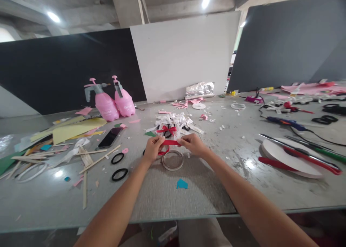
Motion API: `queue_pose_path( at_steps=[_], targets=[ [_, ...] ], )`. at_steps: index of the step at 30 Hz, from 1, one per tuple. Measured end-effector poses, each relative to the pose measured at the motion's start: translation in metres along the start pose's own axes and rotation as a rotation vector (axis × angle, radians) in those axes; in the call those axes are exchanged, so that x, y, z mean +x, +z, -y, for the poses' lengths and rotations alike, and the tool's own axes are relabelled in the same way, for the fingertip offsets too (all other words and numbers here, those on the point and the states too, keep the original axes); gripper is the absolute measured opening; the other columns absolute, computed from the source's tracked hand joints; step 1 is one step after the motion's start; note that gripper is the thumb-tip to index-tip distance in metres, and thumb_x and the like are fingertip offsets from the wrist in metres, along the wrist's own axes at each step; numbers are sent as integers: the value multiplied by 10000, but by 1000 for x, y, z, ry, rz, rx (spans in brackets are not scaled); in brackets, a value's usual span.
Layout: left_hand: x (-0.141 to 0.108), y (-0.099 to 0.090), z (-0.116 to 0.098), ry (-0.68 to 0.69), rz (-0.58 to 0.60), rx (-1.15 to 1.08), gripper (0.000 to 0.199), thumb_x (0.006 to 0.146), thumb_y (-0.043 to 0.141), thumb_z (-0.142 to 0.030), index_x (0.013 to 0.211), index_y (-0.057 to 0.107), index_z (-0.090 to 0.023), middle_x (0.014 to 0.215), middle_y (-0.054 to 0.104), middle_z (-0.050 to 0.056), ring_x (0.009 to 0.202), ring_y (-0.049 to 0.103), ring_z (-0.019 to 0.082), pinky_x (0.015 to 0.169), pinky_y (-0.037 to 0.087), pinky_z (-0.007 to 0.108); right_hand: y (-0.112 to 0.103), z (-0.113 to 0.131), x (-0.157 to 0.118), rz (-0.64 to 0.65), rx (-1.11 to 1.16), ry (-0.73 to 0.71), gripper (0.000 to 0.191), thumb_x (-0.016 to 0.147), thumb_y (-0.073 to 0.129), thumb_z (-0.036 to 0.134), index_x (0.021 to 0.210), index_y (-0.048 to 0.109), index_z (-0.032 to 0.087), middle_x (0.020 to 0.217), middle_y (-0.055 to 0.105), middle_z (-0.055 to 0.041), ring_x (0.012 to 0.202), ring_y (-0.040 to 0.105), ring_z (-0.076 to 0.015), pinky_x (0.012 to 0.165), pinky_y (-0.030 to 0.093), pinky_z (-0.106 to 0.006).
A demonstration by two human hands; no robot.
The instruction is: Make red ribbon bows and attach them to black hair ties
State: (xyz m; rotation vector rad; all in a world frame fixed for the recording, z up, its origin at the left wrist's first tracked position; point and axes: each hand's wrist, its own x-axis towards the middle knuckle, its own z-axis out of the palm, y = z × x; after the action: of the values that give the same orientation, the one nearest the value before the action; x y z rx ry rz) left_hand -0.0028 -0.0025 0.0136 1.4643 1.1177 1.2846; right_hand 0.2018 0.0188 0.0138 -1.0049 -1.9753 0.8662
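Note:
A short length of red ribbon (171, 142) is stretched level between my two hands, above the table. My left hand (153, 147) pinches its left end, and my right hand (193, 145) pinches the other end. Just below lies a roll of tape (172, 160), flat on the table, with a red ring (163, 150) partly hidden behind my left fingers. Beyond the hands a red bow (167, 129) rests against a heap of white ribbon strips (177, 121). Nearer to me is a blue scrap (182, 184).
Two pink spray bottles (106, 106) stand at the back left, near a phone (109, 137). Black rings (119, 174) and wooden sticks (85, 189) lie on the left. A large ribbon spool (275, 151), scissors-like tools and a corded blue tool (283, 122) are at right.

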Motion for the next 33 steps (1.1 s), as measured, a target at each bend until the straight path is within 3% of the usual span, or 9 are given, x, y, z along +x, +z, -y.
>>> queue_pose_path(
  at_steps=[3,7,10,13,18,22,25,28,33],
  targets=[
    [6,-7,4,-64,-29,-223,446,760,635,-487,570,359,-192,439,286,-85,388,254,49,418,194,209,-2,-3,3,-36,197,37,461,835,514,540,546,430,191,476,321,63,458,261,-71,463,185,-237],
    [9,-12,4,-74,-56,-368,486,749,645,-495,554,314,-198,426,251,-94,360,233,38,394,172,206,1,-7,5,-83,256,53,469,837,521,552,556,396,199,470,332,65,444,264,-67,452,186,-232],
    [9,-13,2,-86,-61,-391,496,742,651,-493,548,305,-196,427,257,-92,361,246,35,393,183,201,2,-10,5,-101,235,53,475,834,520,565,561,385,200,484,315,67,451,256,-67,453,185,-231],
    [9,-12,0,-116,11,-405,492,740,658,-498,566,311,-196,435,267,-93,368,254,36,397,190,198,-2,-14,6,-138,233,63,471,822,536,561,559,394,198,480,321,67,445,253,-65,447,182,-232],
    [8,-9,-1,-151,102,-410,474,738,678,-478,602,321,-196,457,280,-95,379,252,35,397,184,188,-16,-25,7,-306,302,138,439,804,548,552,568,427,202,459,336,64,410,255,-67,422,175,-237],
    [8,-9,-1,-153,113,-376,457,757,664,-476,615,334,-193,474,303,-92,384,270,34,399,192,186,-20,-35,9,-407,181,154,403,807,526,502,561,446,193,468,338,58,435,280,-74,437,193,-234],
    [8,-8,-1,-150,104,-359,451,772,656,-469,621,337,-189,485,321,-88,391,277,32,403,202,184,-16,-39,11,-381,60,148,384,802,519,463,546,428,191,472,311,62,453,282,-72,453,189,-232],
    [10,-8,1,-135,83,-329,444,791,640,-476,621,354,-182,496,343,-82,390,285,29,402,208,181,-13,-38,12,-310,76,133,385,787,524,462,536,410,193,469,307,66,450,271,-67,452,183,-231],
    [16,-9,7,-148,15,-305,420,787,636,-494,648,391,-183,487,323,-92,365,257,29,382,164,184,-20,-29,5,-185,547,290,338,758,573,440,590,377,221,437,273,96,375,196,-56,386,133,-234]
  ],
)
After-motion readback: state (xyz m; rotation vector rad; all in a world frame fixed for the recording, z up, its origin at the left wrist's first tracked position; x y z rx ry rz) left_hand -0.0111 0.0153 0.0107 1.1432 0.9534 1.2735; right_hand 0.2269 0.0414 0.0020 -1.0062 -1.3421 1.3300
